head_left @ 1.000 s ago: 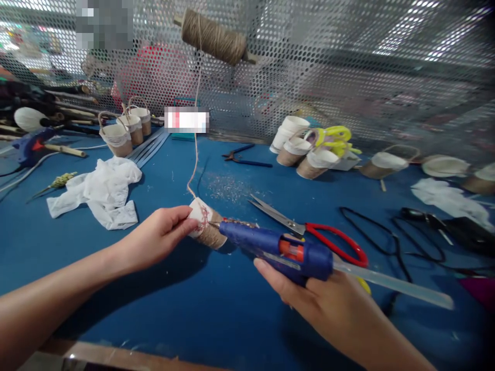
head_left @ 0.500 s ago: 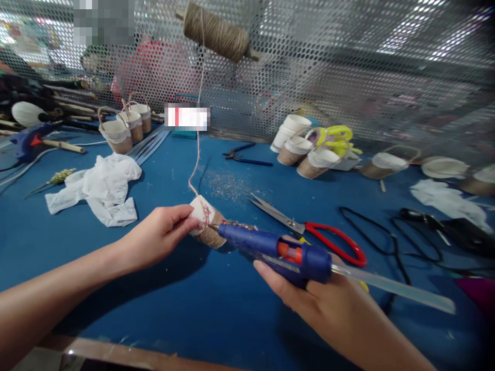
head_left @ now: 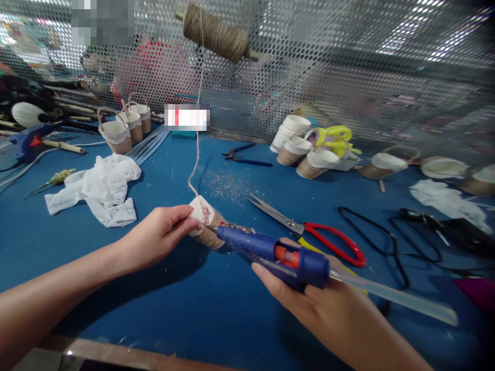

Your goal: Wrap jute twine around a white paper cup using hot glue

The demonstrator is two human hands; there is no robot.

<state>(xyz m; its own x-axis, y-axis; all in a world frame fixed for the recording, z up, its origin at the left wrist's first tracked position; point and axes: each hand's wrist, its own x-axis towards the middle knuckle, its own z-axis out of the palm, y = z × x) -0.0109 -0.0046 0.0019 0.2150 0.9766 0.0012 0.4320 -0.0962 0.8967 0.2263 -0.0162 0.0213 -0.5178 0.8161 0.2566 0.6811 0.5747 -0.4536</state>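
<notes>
Between thumb and fingers, my left hand (head_left: 170, 229) pinches the white end of a small paper cup (head_left: 211, 238) partly wrapped in brown twine. The cup is tilted, its wrapped part pointing to the lower right. My right hand (head_left: 309, 299) grips a blue hot glue gun (head_left: 263, 250), a long clear glue stick (head_left: 402, 296) jutting from its back. The gun's nozzle is at the cup's side, near my left fingertips. From the cup a strand of twine (head_left: 198, 154) runs up to a large twine spool (head_left: 215, 33) on a rod.
Red-handled scissors (head_left: 334, 245) lie just beyond the glue gun. Pliers (head_left: 247, 154), white lace (head_left: 104, 188) and several twine-wrapped cups (head_left: 319, 162) are farther back. Another glue gun (head_left: 33, 141) sits at left; a black cord (head_left: 375, 232) curls at right. Behind stands a perforated metal screen (head_left: 328, 77).
The glue gun has shifted slightly left, and its rear end and glue stick have dipped a little. My left hand and the cup have stayed almost still.
</notes>
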